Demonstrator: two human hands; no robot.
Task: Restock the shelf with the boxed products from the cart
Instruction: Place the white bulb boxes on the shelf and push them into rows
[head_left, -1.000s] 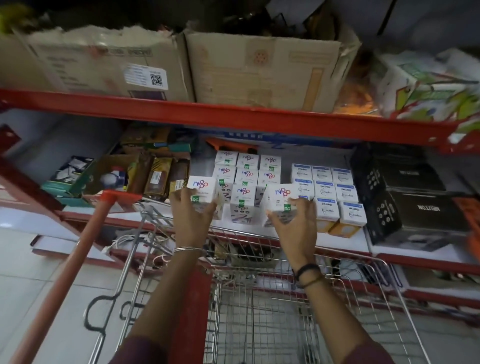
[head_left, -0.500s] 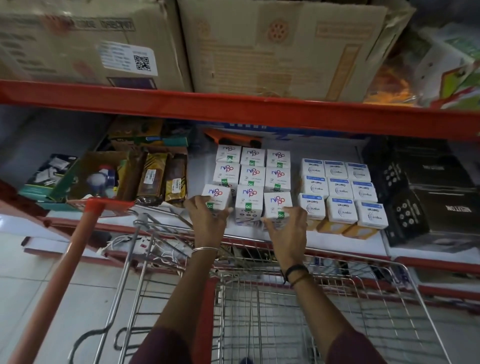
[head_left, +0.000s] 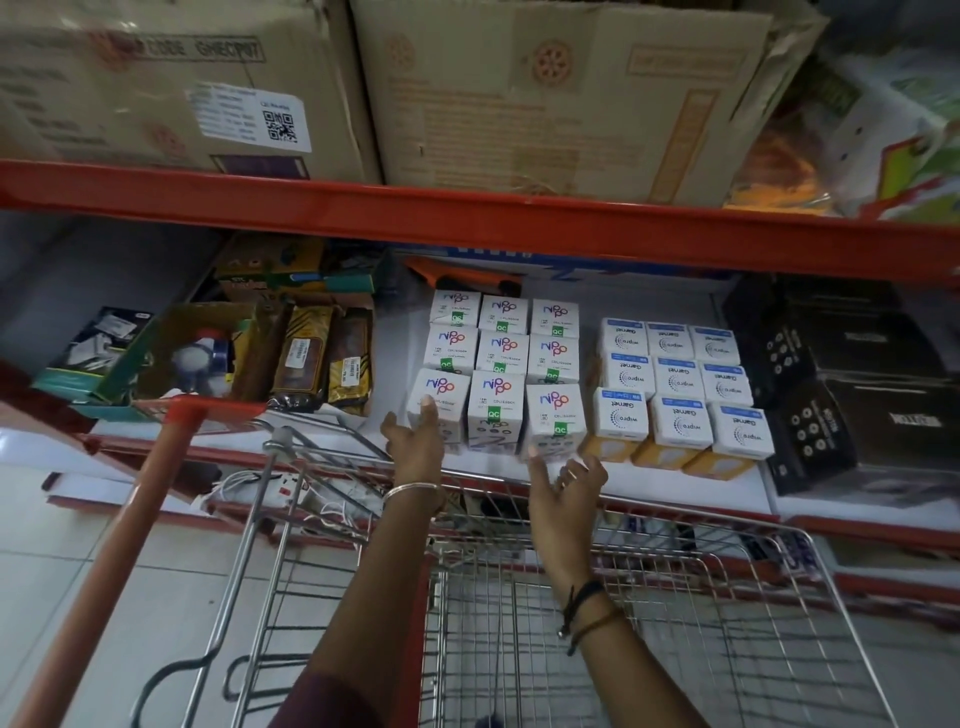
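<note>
White Nippo boxes (head_left: 496, 364) stand in rows on the white middle shelf (head_left: 675, 483). The front row holds a left box (head_left: 436, 400), a middle box (head_left: 496, 410) and a right box (head_left: 556, 418). My left hand (head_left: 415, 441) is spread open, fingertips touching the front of the left box. My right hand (head_left: 563, 486) is open just below the right box, fingers apart and holding nothing. The wire cart (head_left: 597, 597) sits under both arms; I cannot see any box inside it.
White Wipro Garnet boxes (head_left: 680, 389) sit right of the Nippo rows, black boxes (head_left: 841, 395) further right. Brown packets (head_left: 322, 364) and an open carton (head_left: 176, 358) lie to the left. The red shelf beam (head_left: 467, 218) carries large cardboard cartons (head_left: 561, 93). The cart's red handle (head_left: 119, 545) slants at left.
Both hands set their Nippo boxes down in the front row and let go. The right hand has drawn back slightly; the left still touches its box.
</note>
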